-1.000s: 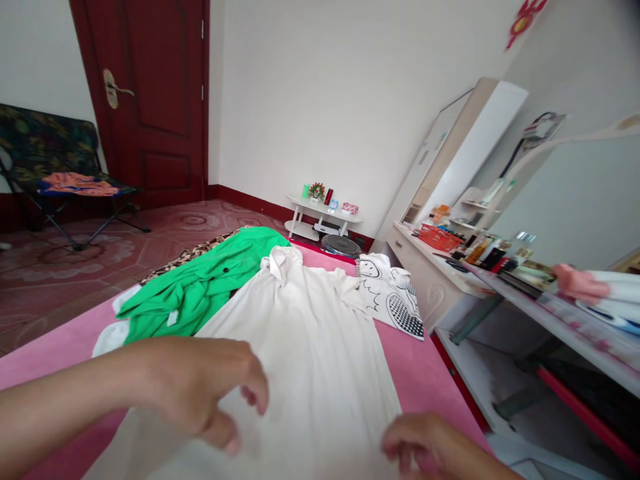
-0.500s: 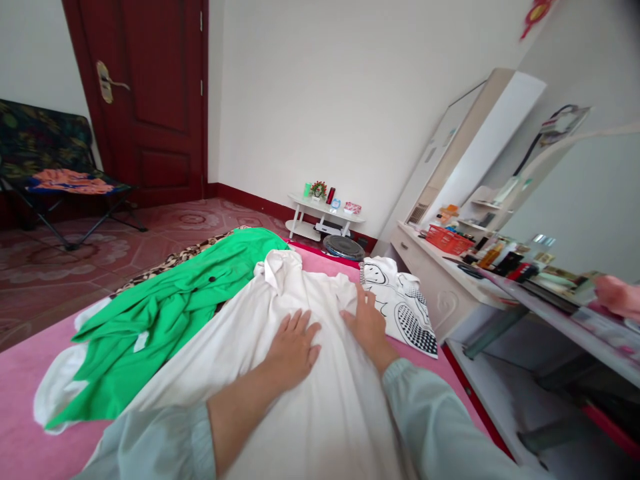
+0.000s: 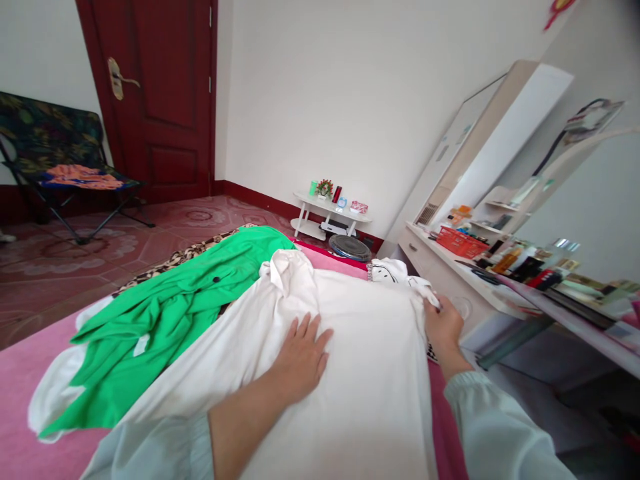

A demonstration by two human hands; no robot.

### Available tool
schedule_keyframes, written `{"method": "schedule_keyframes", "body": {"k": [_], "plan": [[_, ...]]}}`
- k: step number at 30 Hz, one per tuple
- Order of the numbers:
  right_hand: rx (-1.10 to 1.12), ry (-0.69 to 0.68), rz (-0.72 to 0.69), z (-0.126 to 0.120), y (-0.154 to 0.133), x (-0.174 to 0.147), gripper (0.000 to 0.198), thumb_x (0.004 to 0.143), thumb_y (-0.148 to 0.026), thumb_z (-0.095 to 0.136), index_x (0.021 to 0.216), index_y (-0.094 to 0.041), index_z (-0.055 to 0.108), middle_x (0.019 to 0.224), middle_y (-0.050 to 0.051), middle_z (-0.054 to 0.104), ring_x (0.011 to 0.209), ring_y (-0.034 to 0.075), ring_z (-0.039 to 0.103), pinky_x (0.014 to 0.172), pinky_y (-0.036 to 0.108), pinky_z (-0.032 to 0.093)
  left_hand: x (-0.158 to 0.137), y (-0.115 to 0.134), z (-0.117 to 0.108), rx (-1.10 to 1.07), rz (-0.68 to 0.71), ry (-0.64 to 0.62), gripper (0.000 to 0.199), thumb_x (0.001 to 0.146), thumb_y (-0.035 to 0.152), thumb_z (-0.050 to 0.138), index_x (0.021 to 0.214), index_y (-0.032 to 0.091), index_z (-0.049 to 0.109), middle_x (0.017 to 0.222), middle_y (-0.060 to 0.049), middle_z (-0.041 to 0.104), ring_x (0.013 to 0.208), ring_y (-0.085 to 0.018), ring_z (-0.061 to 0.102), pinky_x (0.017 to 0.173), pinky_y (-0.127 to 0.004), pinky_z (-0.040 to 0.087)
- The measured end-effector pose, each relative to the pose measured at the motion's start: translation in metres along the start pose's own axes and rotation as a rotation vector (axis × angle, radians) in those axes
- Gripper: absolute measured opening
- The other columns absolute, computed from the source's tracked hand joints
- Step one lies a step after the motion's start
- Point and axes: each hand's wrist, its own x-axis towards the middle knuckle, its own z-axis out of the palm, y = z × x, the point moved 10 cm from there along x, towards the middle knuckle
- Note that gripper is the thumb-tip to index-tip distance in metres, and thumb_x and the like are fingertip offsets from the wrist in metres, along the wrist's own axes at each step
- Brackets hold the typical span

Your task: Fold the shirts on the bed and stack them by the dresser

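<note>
A white garment with a bunched, collar-like top lies spread over a pink bed cover. My left hand rests flat on its middle, fingers spread. At the far right, my right hand is closed on the garment's upper right edge, holding it pulled outward; the fingertips are partly hidden. To the left lies a green garment with dark buttons and a white tag, touching the white one. A white garment with black print lies partly covered beneath the held edge.
A dressing table with bottles and a red basket stands close by my right arm. Ahead are a low white table and a round dark lidded thing. A folding chair stands left of a red door.
My right hand has moved right and closed on the garment's edge, stretching the fabric wide over the printed garment. My left hand stays flat on the cloth. The view has shifted slightly.
</note>
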Motion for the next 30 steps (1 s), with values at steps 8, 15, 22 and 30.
{"method": "schedule_keyframes", "body": {"k": [8,15,22,30], "plan": [[-0.05,0.029,-0.168,0.003,-0.021,-0.033,0.05,0.077,-0.031,0.044,0.121,-0.012,0.056,0.133,0.018,0.048,0.124,0.033,0.042,0.103,0.048,0.033,-0.001,0.003,-0.001,0.015,0.032,-0.009,0.047,0.094,0.039,0.032,0.138,0.027,0.044,0.151,-0.01,0.032,0.141,-0.032,0.018,0.112,-0.055,0.013],[-0.082,-0.424,-0.387,0.094,-0.085,-0.094,0.053,0.089,-0.043,0.039,0.136,-0.017,0.044,0.144,0.012,0.041,0.135,0.025,0.034,0.109,0.045,0.025,0.001,-0.001,-0.001,-0.004,0.017,-0.03,0.046,0.093,0.039,0.035,0.137,0.029,0.044,0.151,-0.007,0.031,0.141,-0.029,0.018,0.113,-0.054,0.013],[-0.316,-0.4,-0.373,0.111,-0.059,-0.109,0.054,0.094,-0.045,0.031,0.141,-0.02,0.039,0.151,0.009,0.029,0.14,0.025,0.023,0.111,0.045,0.018,0.001,-0.002,0.001,-0.04,-0.021,-0.056,0.046,0.092,0.038,0.039,0.137,0.031,0.045,0.152,-0.006,0.031,0.142,-0.027,0.018,0.114,-0.051,0.013],[-0.295,-0.38,-0.371,0.105,-0.063,-0.108,0.051,0.094,-0.043,0.033,0.138,-0.021,0.043,0.15,0.009,0.033,0.139,0.024,0.024,0.111,0.045,0.02,0.041,-0.059,-0.049,-0.153,-0.184,-0.098,0.034,0.084,0.029,0.051,0.115,0.019,0.062,0.115,-0.01,0.064,0.101,-0.025,0.062,0.09,-0.038,0.047]]}}
